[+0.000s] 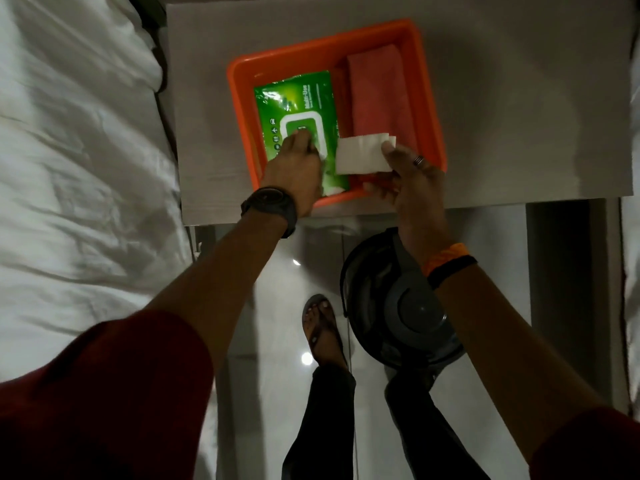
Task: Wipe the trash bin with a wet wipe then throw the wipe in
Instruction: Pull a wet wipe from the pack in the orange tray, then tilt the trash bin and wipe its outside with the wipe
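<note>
Orange tray (431,98) on the bench (519,98) holds the wipe pack (294,98). Left hand (298,164) presses flat on its lid; right hand (412,178) pinches a white wipe (360,154). The bin (388,306) stands below on the floor, apparently unwiped; wiping and discarding remain.

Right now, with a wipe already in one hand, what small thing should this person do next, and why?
Probably lift the left hand off the green wipe pack and bring the wet wipe down to the trash bin. The right hand already holds the wipe clear of the pack, and the bin stands on the floor just below, not yet touched.
</note>
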Demonstrator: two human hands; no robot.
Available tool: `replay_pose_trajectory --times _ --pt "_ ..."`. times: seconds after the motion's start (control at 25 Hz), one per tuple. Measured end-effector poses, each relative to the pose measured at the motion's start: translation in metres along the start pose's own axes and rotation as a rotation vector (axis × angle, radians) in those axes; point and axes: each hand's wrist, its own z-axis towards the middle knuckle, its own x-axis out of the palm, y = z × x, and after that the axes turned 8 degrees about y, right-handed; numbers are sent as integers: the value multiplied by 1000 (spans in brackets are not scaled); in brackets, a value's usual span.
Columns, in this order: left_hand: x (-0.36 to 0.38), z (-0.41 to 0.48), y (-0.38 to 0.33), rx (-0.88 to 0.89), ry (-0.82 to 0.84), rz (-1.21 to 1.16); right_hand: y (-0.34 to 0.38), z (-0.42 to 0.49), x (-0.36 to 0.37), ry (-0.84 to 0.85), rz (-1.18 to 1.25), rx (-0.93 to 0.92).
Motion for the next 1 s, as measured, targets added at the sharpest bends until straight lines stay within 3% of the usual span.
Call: replay_pose_trajectory --times 0.08,0.16,0.24,0.32,0.36,0.44,0.52,0.6,0.64,0.68,0.72,0.84,0.92,1.0 --pt "-6 -3 -8 -14 32 -70 -5 -20 -21 41 0 -12" --pt "-4 -15 -35 -2 -94 -240 -6 -44 -52 82 -36 -63" --pt "7 -37 -79 51 -284 -601 -9 -68 -94 102 -274 -184" --pt "25 -57 -124 83 -308 -937 -17 -93 -140 121 -640 -319" --pt "37 -64 -149 89 -311 -964 -24 -105 -167 129 -763 -361" --pt "61 -68 -187 106 -303 -907 -44 -123 -216 38 -736 -361" --pt "86 -63 -223 128 -179 -870 -60 -130 -261 -95 -408 -199" --pt "115 -51 -254 207 -37 -635 -73 -129 -295 -101 1 37" --pt "127 -43 -265 260 39 -462 -79 -126 -307 -117 81 120" --pt "138 -35 -276 318 110 -294 -84 -123 -316 -149 38 156" --pt "145 -26 -285 360 171 -168 -88 -120 -322 -179 -175 137" --pt "158 3 -304 423 344 53 -100 -119 -337 -135 -1030 -141" --pt "161 19 -310 456 477 148 -103 -117 -344 -111 -1126 -227" --pt "162 30 -312 498 588 237 -103 -115 -348 -234 -889 -126"
